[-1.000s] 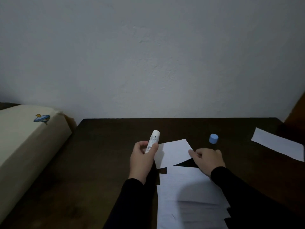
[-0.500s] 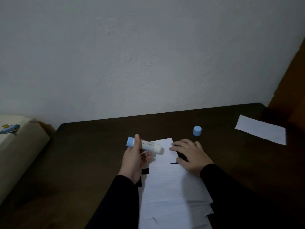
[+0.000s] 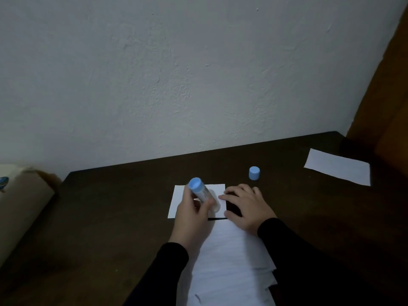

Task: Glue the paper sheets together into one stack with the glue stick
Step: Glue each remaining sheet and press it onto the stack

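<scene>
two hands work at a dark table (image 3: 110,217): the left hand (image 3: 194,217) clamps the glue stick (image 3: 204,193), tip down on a small paper sheet (image 3: 178,199), while the right hand (image 3: 247,208) lies flat, fingers spread, steadying its right edge for gluing.

You have one view only, from the camera on your head, so no second view overlaps it. It looks forward and down across the dark table (image 3: 106,217), tilted so the far table edge slants up to the right. The white wall (image 3: 176,74) fills the upper half. Your left hand (image 3: 194,217) and right hand (image 3: 247,208) sit close below centre.
</scene>
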